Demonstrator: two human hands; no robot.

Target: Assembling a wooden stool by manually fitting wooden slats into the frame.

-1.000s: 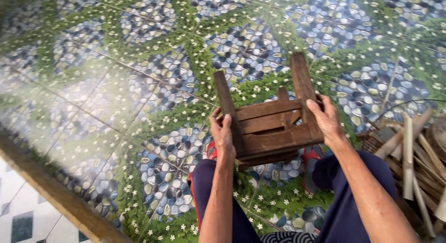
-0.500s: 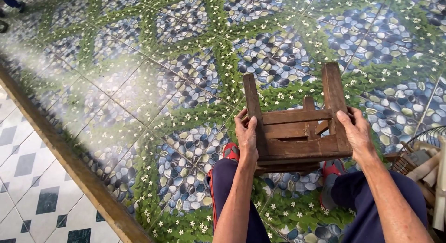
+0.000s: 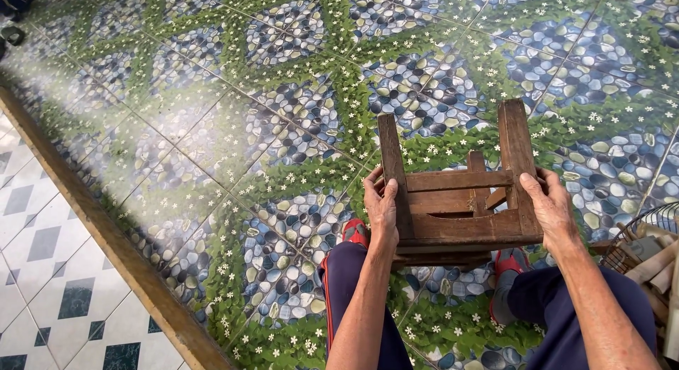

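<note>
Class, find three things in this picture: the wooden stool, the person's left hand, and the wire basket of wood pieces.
wooden stool (image 3: 463, 204), head view, on its front rail.
left hand (image 3: 382, 207), head view, on the back of the hand.
wire basket (image 3: 640, 228), head view, on its rim at the right edge.

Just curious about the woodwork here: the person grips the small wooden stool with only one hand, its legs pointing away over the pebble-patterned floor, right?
Not quite: both hands grip it. The head view shows the left hand and the right hand each clasping a side of the wooden stool, its legs pointing away over the pebble-patterned floor.
</note>
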